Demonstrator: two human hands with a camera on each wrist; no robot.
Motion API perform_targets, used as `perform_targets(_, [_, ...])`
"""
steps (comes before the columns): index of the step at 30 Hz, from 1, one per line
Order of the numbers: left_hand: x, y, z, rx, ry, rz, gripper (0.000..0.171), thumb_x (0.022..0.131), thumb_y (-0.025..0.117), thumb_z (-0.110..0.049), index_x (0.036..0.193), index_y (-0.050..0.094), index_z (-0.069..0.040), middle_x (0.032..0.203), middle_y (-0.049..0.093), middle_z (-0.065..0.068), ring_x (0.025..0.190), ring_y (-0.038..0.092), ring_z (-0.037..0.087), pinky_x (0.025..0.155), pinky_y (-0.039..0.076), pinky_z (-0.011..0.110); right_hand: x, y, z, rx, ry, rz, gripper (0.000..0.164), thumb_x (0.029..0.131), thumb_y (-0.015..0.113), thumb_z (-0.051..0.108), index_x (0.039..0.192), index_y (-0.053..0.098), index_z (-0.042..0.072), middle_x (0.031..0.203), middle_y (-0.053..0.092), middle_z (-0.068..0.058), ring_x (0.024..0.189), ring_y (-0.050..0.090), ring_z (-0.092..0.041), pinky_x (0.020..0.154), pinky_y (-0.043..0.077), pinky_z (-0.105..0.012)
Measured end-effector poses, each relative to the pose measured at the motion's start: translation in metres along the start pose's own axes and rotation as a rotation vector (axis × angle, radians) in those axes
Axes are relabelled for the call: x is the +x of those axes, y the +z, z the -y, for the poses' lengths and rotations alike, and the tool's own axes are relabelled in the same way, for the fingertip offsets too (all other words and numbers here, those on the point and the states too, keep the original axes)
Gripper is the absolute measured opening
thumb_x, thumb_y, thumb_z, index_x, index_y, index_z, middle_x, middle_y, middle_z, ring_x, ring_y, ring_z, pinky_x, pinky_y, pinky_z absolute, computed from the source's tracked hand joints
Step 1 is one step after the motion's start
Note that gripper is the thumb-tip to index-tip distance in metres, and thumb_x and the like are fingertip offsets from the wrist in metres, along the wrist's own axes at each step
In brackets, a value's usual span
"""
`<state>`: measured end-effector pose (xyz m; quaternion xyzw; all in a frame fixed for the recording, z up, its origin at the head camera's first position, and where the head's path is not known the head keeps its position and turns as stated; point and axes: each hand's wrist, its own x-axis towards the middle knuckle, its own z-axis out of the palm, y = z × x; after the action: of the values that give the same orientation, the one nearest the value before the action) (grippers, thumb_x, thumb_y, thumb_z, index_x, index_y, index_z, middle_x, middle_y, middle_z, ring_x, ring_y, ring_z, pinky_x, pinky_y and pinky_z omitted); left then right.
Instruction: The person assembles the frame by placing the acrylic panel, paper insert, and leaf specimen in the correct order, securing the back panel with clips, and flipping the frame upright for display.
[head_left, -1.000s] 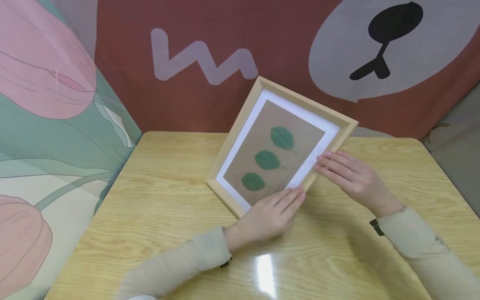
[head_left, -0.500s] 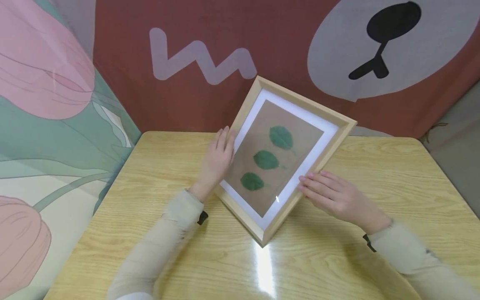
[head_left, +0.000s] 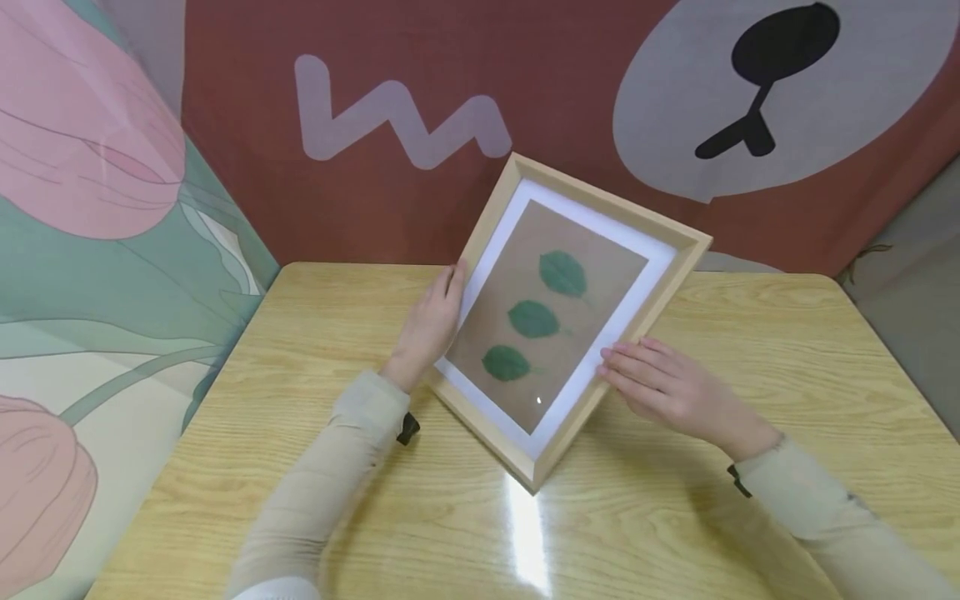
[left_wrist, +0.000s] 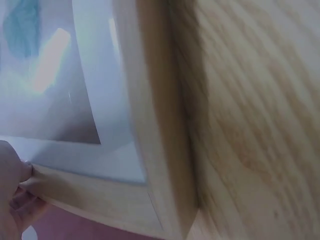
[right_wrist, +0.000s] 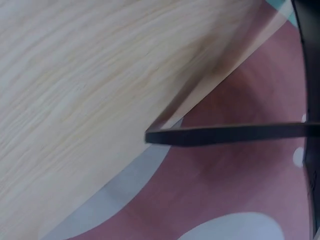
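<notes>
A picture frame (head_left: 573, 442) with a light wood rim leans back on the table, its short lower edge toward me. Inside, a white mat surrounds a brown sheet bearing three green leaves (head_left: 532, 319). My left hand (head_left: 427, 329) grips the left side of the rim; in the left wrist view its thumb lies at the front and its fingers curl behind. On the right side, my right hand (head_left: 667, 387) holds the rim with its fingertips over the front; its thumb is hidden. Behind the frame, a dark support leg (right_wrist: 225, 135) stretches out over the tabletop in the right wrist view.
The wood-grain table (head_left: 300, 325) spreads out on both sides, with a bright light reflection near the front. A reddish-brown cloth (head_left: 247, 167) with printed shapes hangs behind it. A floral cloth (head_left: 67, 317) hangs on the left.
My left hand has gone from the frame's lower right side round to its left side. My right hand has slid down along the right side. The frame has hardly moved.
</notes>
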<state>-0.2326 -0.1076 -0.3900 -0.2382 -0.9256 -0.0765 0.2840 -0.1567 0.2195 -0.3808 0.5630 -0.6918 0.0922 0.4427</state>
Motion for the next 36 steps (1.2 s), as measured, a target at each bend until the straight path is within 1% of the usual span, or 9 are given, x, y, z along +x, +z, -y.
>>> perform_targets(6, [-0.007,-0.009,-0.008,-0.128,-0.071,0.073,0.047,0.100,0.041,-0.003,0.146,0.031,0.001,0.132,0.052,0.028,0.119,0.055,0.041,0.097,0.051,0.050,-0.013,-0.004,-0.016,0.023,0.097,-0.004,0.034,0.102,0.044,0.016,0.109,0.067,-0.008,0.114,0.067,-0.024,0.140,0.039,-0.017,0.119,0.030,-0.034])
perform_targets(11, [-0.013,-0.012,-0.019,-0.087,-0.061,0.027,0.047,0.099,0.049,-0.010,0.143,0.037,0.002,0.128,0.056,0.025,0.113,0.060,0.037,0.090,0.055,0.045,-0.021,-0.006,-0.018,0.053,0.257,-0.028,0.040,0.102,0.045,0.024,0.102,0.068,-0.008,0.105,0.067,-0.026,0.139,0.039,-0.010,0.118,0.030,-0.028])
perform_targets(14, [-0.012,-0.014,-0.022,-0.122,-0.112,0.029,0.047,0.098,0.052,-0.013,0.141,0.041,0.000,0.126,0.058,0.021,0.112,0.061,0.033,0.087,0.056,0.043,-0.021,-0.008,-0.013,0.058,0.414,-0.086,0.043,0.100,0.048,0.031,0.107,0.064,-0.008,0.113,0.062,-0.026,0.137,0.040,-0.008,0.116,0.031,-0.022])
perform_targets(18, [-0.007,-0.016,-0.018,-0.383,-0.302,0.115,0.049,0.099,0.051,-0.018,0.144,0.038,-0.003,0.129,0.057,0.017,0.115,0.059,0.031,0.090,0.055,0.043,-0.015,-0.010,-0.002,0.105,0.705,-0.161,0.063,0.094,0.054,0.045,0.121,0.050,-0.011,0.131,0.049,-0.018,0.133,0.037,-0.005,0.112,0.032,-0.014])
perform_targets(20, [-0.004,-0.017,-0.014,-0.555,-0.402,0.146,0.049,0.099,0.052,-0.018,0.143,0.039,-0.004,0.129,0.058,0.018,0.115,0.060,0.031,0.092,0.055,0.042,-0.012,-0.012,0.003,0.193,0.867,-0.172,0.069,0.091,0.060,0.042,0.130,0.042,-0.013,0.134,0.045,-0.007,0.128,0.037,-0.001,0.107,0.034,-0.011])
perform_targets(23, [0.000,-0.018,-0.008,-0.762,-0.510,0.158,0.045,0.097,0.055,-0.016,0.140,0.046,-0.005,0.126,0.061,0.020,0.114,0.062,0.032,0.093,0.055,0.041,-0.007,-0.015,0.009,0.365,1.117,-0.160,0.066,0.089,0.067,0.017,0.139,0.032,-0.009,0.123,0.047,0.012,0.111,0.047,0.007,0.092,0.042,-0.003])
perform_targets(27, [0.003,-0.021,-0.005,-0.862,-0.561,0.172,0.040,0.096,0.057,-0.014,0.135,0.053,-0.004,0.123,0.063,0.022,0.114,0.062,0.033,0.093,0.055,0.042,-0.006,-0.019,0.010,0.669,1.358,-0.114,0.045,0.088,0.060,-0.007,0.128,0.042,0.004,0.098,0.057,0.019,0.084,0.060,0.007,0.075,0.052,-0.007])
perform_targets(31, [0.003,-0.022,-0.004,-0.910,-0.595,0.185,0.039,0.095,0.058,-0.013,0.133,0.054,-0.001,0.122,0.064,0.024,0.113,0.063,0.032,0.092,0.055,0.041,-0.007,-0.021,0.006,0.901,1.435,-0.095,0.022,0.093,0.056,-0.001,0.110,0.048,0.012,0.091,0.061,0.014,0.077,0.065,0.002,0.071,0.057,-0.014])
perform_targets(36, [0.001,-0.022,-0.003,-0.957,-0.611,0.198,0.040,0.094,0.060,-0.009,0.131,0.053,0.004,0.121,0.064,0.025,0.110,0.064,0.034,0.091,0.055,0.039,-0.008,-0.022,-0.002,0.896,1.460,-0.061,0.018,0.095,0.055,0.004,0.112,0.047,0.007,0.092,0.058,0.013,0.080,0.064,0.003,0.072,0.057,-0.014])
